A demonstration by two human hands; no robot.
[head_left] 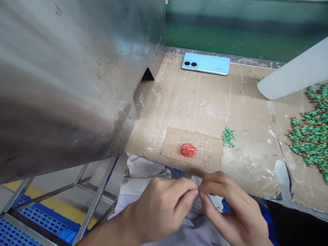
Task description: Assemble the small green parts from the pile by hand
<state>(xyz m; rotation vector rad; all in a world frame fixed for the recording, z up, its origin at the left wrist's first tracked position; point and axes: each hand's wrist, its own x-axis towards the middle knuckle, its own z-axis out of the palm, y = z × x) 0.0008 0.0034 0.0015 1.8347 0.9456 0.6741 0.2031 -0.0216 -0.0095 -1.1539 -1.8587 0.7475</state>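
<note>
My left hand and my right hand meet fingertip to fingertip in front of the table's near edge. Between their pinched thumbs and forefingers a speck of a small green piece shows; the fingers hide most of it. Just beyond them lies a rectangle of cardboard dotted with tiny marks or droplets. A glossy red lump sits on this cardboard. Touching or close to its right edge is a small cluster of green pieces.
A large heap of green pieces with yellowish-brown ends spreads at the right. A light blue phone lies at the back. A white bar slants in from the right. A big metal housing walls off the left, above a metal stand.
</note>
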